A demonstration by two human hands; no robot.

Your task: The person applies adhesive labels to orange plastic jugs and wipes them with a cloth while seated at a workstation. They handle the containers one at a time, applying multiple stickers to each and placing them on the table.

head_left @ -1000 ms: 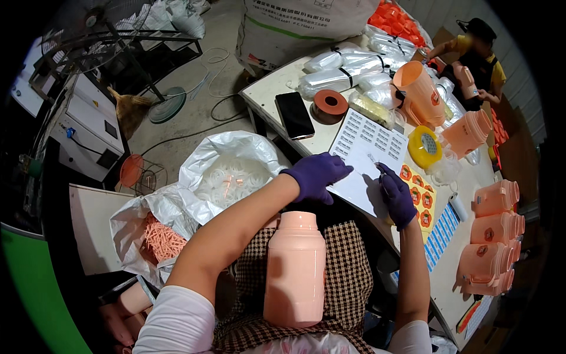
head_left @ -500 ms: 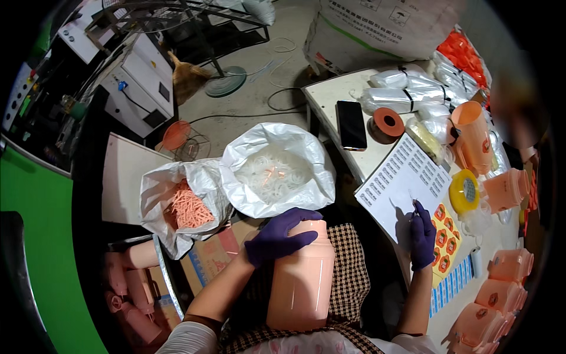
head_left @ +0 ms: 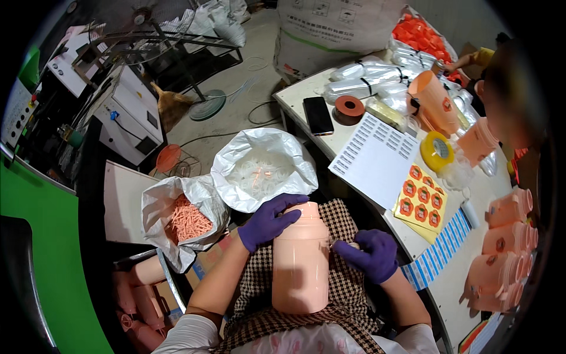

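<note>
A glossy pink plastic jug [head_left: 301,268] with a narrower neck stands upright on my lap, against a checked apron [head_left: 253,301]. My left hand [head_left: 268,224], in a purple glove, is closed around its neck from the left. Beside the jug's right wall is my right hand [head_left: 372,255], also gloved in purple. Its fingers pinch a small slim tool with a pale end [head_left: 354,244]; the tip points at the jug's upper side, and I cannot tell whether it touches. A white sheet of small printed labels [head_left: 368,174] lies on the table to the right.
Orange round stickers [head_left: 422,200], yellow tape [head_left: 437,151], a phone [head_left: 318,116] and pink jugs [head_left: 501,271] occupy the white table. White sacks hold clear rings [head_left: 259,174] and pink sticks [head_left: 187,219]. Pink parts [head_left: 141,298] fill a box lower left. Another person's arm [head_left: 466,61] shows far right.
My right hand has come from the label sheet, left and down to the jug's side, with the small tool. My left hand keeps hold of the jug's neck. The view has shifted right.
</note>
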